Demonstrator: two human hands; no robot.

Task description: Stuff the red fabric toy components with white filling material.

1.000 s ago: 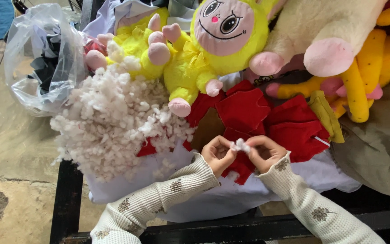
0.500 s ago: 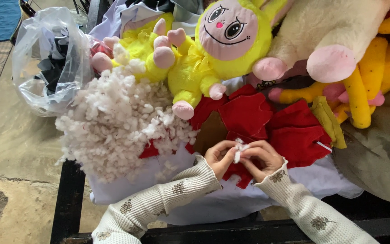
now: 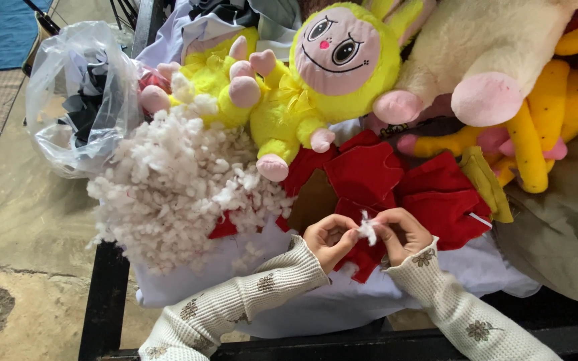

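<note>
Seen from above, the person's two hands met low in the view, just right of centre. The left hand (image 3: 329,239) and the right hand (image 3: 401,234) both pinched a small tuft of white stuffing (image 3: 368,230) between their fingertips, the fingers curled in around it. Both wrists wore cream ribbed sleeves (image 3: 262,294) dotted with small brown flowers.

Right under the hands lay a limp red fabric toy skin (image 3: 396,184), spreading from 12 o'clock to 3 o'clock of them over a white cloth (image 3: 316,311) that covered the worktop (image 3: 105,294), a dark frame whose edge showed at 8 o'clock.

At 10 o'clock of the hands, near but apart from them, sat a big loose heap of white stuffing (image 3: 168,187). Beyond it, at 10 o'clock and well apart, a clear plastic bag (image 3: 78,100) held dark things.

At 12 o'clock lay a yellow plush doll (image 3: 322,80) with a round pink face and pink feet, one foot touching the red fabric. At 1 o'clock rested a cream plush animal (image 3: 490,60) with pink paws, and at 2 o'clock an orange-yellow plush toy (image 3: 536,134). A grey-green cloth (image 3: 563,227) lay at 3 o'clock.
</note>
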